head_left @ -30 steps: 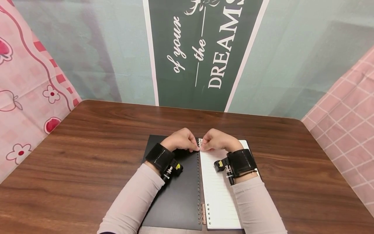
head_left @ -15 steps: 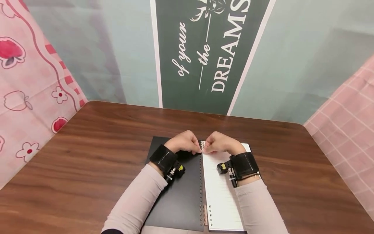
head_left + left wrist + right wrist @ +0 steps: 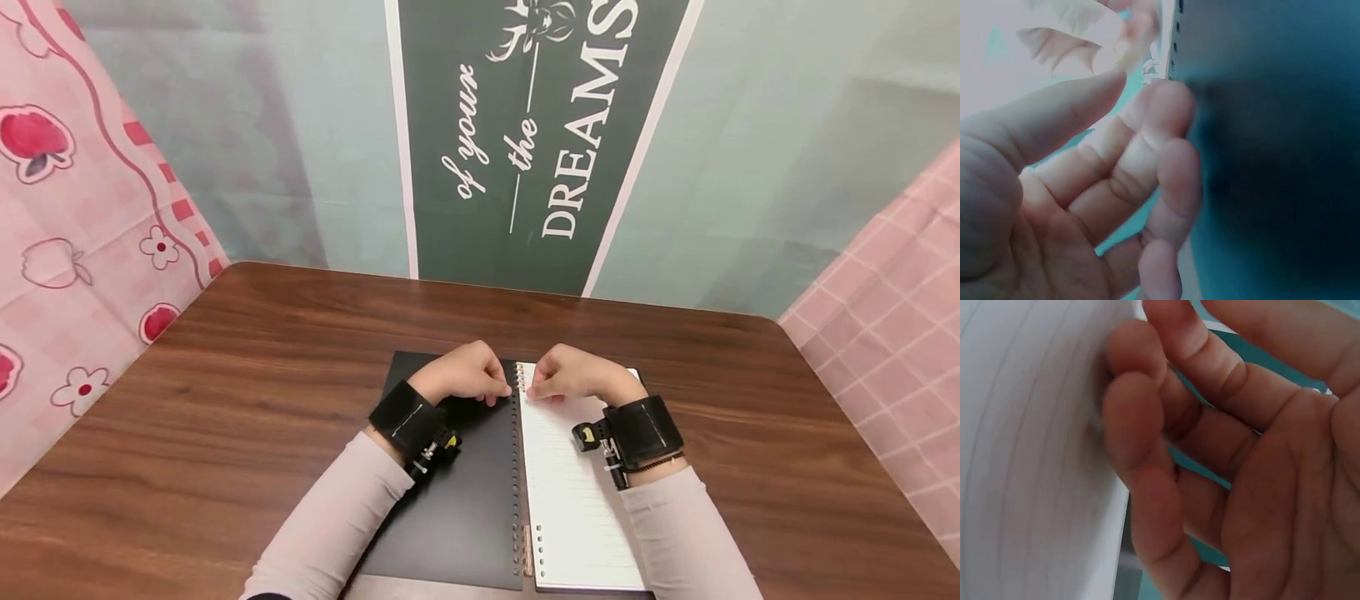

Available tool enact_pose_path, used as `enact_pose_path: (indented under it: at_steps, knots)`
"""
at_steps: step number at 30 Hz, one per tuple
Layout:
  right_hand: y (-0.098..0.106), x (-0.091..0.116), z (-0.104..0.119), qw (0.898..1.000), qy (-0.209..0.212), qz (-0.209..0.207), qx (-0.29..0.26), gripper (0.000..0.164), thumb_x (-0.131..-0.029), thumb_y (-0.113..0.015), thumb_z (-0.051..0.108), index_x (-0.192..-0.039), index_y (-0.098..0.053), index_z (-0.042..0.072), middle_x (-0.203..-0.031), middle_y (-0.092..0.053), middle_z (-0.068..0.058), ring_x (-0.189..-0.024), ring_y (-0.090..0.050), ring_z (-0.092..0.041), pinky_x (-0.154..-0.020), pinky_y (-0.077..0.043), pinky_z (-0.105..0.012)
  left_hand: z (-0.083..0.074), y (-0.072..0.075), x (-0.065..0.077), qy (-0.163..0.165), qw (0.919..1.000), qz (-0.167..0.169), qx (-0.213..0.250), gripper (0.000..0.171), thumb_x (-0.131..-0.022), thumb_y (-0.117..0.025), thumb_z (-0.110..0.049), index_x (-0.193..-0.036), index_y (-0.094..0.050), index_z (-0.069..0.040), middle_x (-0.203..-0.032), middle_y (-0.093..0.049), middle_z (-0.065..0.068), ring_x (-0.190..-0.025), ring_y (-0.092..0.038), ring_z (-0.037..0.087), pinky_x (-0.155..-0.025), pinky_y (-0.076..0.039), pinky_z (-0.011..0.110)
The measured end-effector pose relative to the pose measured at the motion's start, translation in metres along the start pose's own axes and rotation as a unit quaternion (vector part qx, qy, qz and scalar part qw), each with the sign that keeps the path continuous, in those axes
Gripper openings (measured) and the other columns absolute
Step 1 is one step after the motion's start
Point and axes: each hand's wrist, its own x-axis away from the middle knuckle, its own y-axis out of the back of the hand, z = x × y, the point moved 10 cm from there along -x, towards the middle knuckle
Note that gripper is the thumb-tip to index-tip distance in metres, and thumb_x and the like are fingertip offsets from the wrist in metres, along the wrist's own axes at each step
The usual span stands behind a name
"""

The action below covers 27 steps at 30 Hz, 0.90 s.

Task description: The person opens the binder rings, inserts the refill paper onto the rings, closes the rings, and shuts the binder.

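Observation:
A ring-bound notebook lies open on the table, with its black cover on the left and white lined pages on the right. Small metallic binder rings show at the top of the spine. Just left of them, my left hand rests over the cover's punched edge, thumb and fingers loosely bent. My right hand is on the other side, fingertips at the page's upper inner edge. In the wrist views both hands hold nothing. Another stretch of binding strip shows between cover and pages near the bottom.
The brown wooden table extends around the notebook on all sides. Behind it hangs a pale green cloth with a dark lettered panel. Pink patterned cloths border the left and right.
My hands have drawn apart from the top of the spine, left hand leftward and right hand rightward. More of the upper rings now shows between them. The head view has shifted slightly.

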Motion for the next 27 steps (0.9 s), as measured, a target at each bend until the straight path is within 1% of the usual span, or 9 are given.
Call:
enact_pose_path:
  at_steps: [4,10,14,18,21,24,27]
  knots:
    - [-0.004,0.013,0.005,1.0,0.024,0.013,0.005,0.021,-0.09,-0.067,0.011,-0.072,-0.064,0.001,-0.057,-0.048,0.004,-0.053,-0.04,-0.009,-0.054,-0.029,-0.022,-0.004,0.002,0.013,-0.014,0.9994,-0.012,-0.028,0.015,-0.092,-0.069,-0.012,-0.078,-0.075,-0.007,-0.06,-0.065,0.002,-0.054,-0.05,0.007,-0.055,-0.039,0.02]
    - [-0.009,0.033,0.009,0.999,0.041,0.023,0.007,0.021,-0.091,-0.066,0.012,-0.074,-0.063,0.001,-0.06,-0.048,0.003,-0.055,-0.041,-0.009,-0.055,-0.03,-0.023,-0.015,-0.001,0.038,-0.04,0.9981,-0.016,-0.044,0.017,-0.093,-0.069,-0.015,-0.078,-0.075,-0.01,-0.065,-0.069,0.006,-0.055,-0.05,0.008,-0.057,-0.039,0.021]
    - [-0.013,0.046,0.009,0.999,0.037,0.03,0.007,0.021,-0.092,-0.066,0.013,-0.075,-0.062,0.002,-0.061,-0.05,0.003,-0.056,-0.041,-0.01,-0.055,-0.031,-0.023,-0.018,-0.005,0.057,-0.05,0.9966,-0.019,-0.062,0.019,-0.093,-0.069,-0.017,-0.075,-0.074,-0.013,-0.065,-0.069,0.002,-0.055,-0.051,0.007,-0.057,-0.042,0.023]
    - [-0.017,0.058,0.013,0.998,0.054,0.027,0.008,0.018,-0.093,-0.065,0.013,-0.078,-0.065,0.003,-0.064,-0.054,0.001,-0.056,-0.041,-0.009,-0.054,-0.031,-0.022,-0.018,-0.01,0.073,-0.051,0.9957,-0.027,-0.073,0.017,-0.092,-0.07,-0.018,-0.075,-0.074,-0.016,-0.064,-0.067,-0.004,-0.055,-0.051,0.006,-0.056,-0.042,0.024]
    - [-0.022,0.066,0.019,0.997,0.073,0.027,0.007,0.015,-0.093,-0.065,0.012,-0.081,-0.067,0.004,-0.066,-0.057,0.0,-0.057,-0.043,-0.007,-0.054,-0.033,-0.021,-0.02,-0.016,0.08,-0.05,0.9952,-0.024,-0.08,0.016,-0.091,-0.072,-0.02,-0.075,-0.074,-0.018,-0.063,-0.064,-0.009,-0.055,-0.05,0.004,-0.056,-0.041,0.022]
    - [-0.029,0.074,0.023,0.996,0.086,0.034,-0.004,0.013,-0.093,-0.065,0.012,-0.084,-0.067,0.004,-0.067,-0.06,-0.002,-0.059,-0.046,-0.005,-0.055,-0.036,-0.02,-0.024,-0.026,0.082,-0.048,0.9951,-0.012,-0.086,0.016,-0.089,-0.074,-0.021,-0.073,-0.072,-0.02,-0.062,-0.061,-0.012,-0.057,-0.05,0.002,-0.055,-0.04,0.022]
    - [-0.036,0.08,0.025,0.994,0.095,0.043,-0.012,0.011,-0.093,-0.065,0.012,-0.085,-0.068,0.004,-0.068,-0.062,-0.002,-0.06,-0.047,-0.003,-0.057,-0.037,-0.02,-0.028,-0.033,0.082,-0.045,0.9948,-0.002,-0.092,0.016,-0.087,-0.075,-0.021,-0.072,-0.07,-0.022,-0.062,-0.06,-0.013,-0.058,-0.051,0.002,-0.055,-0.041,0.022]
